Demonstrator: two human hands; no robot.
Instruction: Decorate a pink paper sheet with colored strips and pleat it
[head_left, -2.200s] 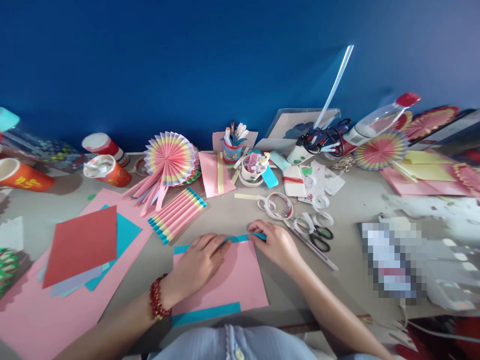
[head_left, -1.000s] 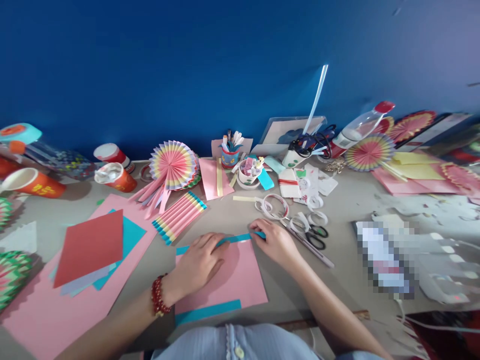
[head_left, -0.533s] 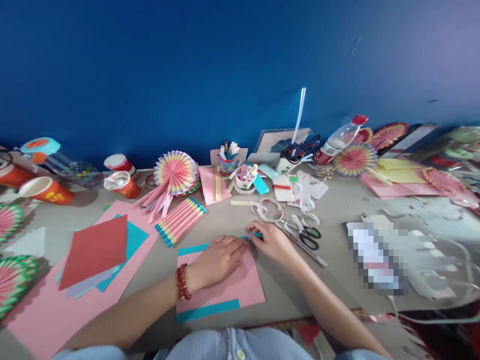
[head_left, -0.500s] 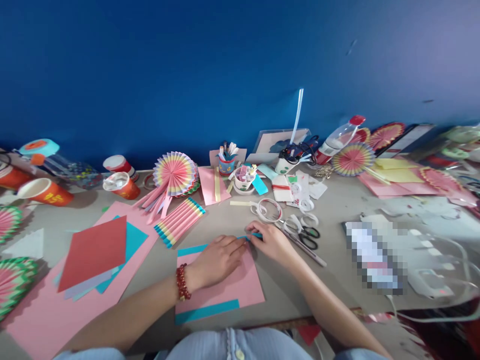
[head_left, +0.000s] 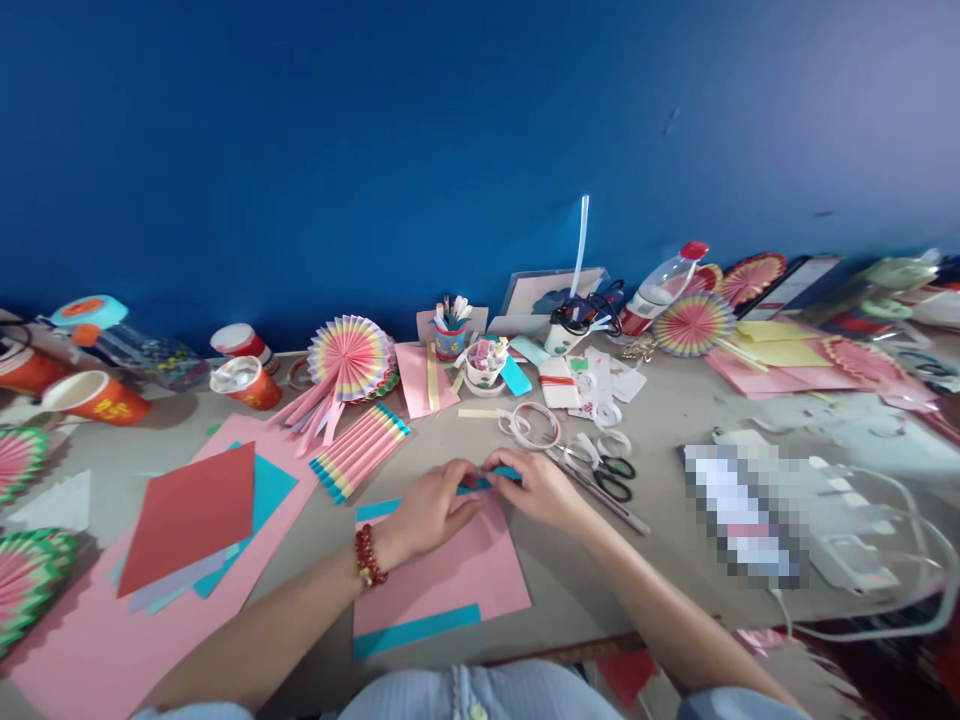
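Fingers, right hand (head_left: 541, 487): pinching blue paper strip (head_left: 508, 472) at far edge of pink paper sheet (head_left: 442, 575). Fingers, left hand (head_left: 426, 512): curled at same strip, grip unclear.

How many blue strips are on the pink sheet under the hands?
2: a far strip along the far edge of the pink sheet, partly hidden by the left hand and right hand, and a near strip along its near edge. The hands may hide another.

Blue wall (head_left: 405, 150) behind desk (head_left: 660, 430). Far left: light-blue-lidded clear container (head_left: 157, 352), orange cup (head_left: 118, 402) just nearer, red-and-white tub (head_left: 259, 347) further right. Far middle: pen pot (head_left: 449, 345) beside white cup of scraps (head_left: 484, 379). Far right: red-capped bottle (head_left: 660, 292). Right: phone (head_left: 739, 510), pixelated, white cable (head_left: 840, 634) at near end.
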